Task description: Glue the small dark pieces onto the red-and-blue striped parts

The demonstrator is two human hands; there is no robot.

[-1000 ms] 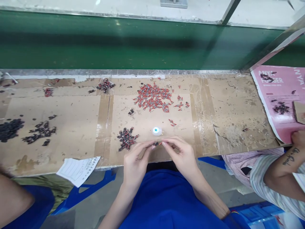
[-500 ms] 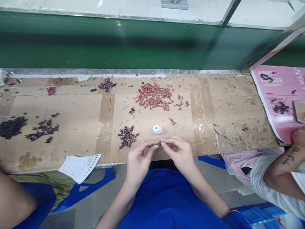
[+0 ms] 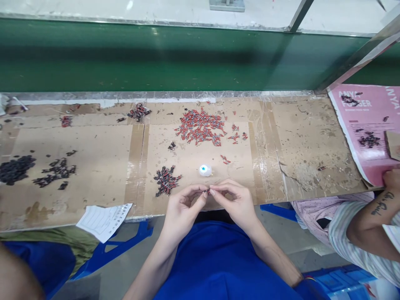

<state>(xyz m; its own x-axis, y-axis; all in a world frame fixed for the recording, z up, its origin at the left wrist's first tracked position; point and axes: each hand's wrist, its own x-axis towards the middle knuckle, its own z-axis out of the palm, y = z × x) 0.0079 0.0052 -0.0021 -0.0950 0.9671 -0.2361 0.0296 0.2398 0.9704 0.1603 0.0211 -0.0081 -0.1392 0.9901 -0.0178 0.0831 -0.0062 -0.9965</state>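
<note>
Between the fingertips of my left hand (image 3: 183,203) and my right hand (image 3: 233,198) is a small dark-and-red part (image 3: 206,191), mostly hidden by the fingers. Both hands are closed in a pinch, thumb against forefinger, at the front edge of the table. Just beyond them stands a small whitish round container (image 3: 205,170) with a blue spot on top. To the left of my left hand lies a pile of black-and-red parts (image 3: 167,180). Farther back spreads a larger heap of small red parts with metal ends (image 3: 200,127). A few loose red parts (image 3: 225,160) lie nearer.
Cardboard (image 3: 265,166) covers the table. Black round pieces (image 3: 15,168) and dark parts (image 3: 58,171) lie at left. A paper sheet (image 3: 104,221) overhangs the front edge. A pink sheet (image 3: 359,137) lies at right, by a co-worker's arm (image 3: 375,221). Another person sits at left.
My hands stay together in nearly the same spot; the fingers have shifted slightly around the small part. The co-worker's arm at the left has moved down toward the corner.
</note>
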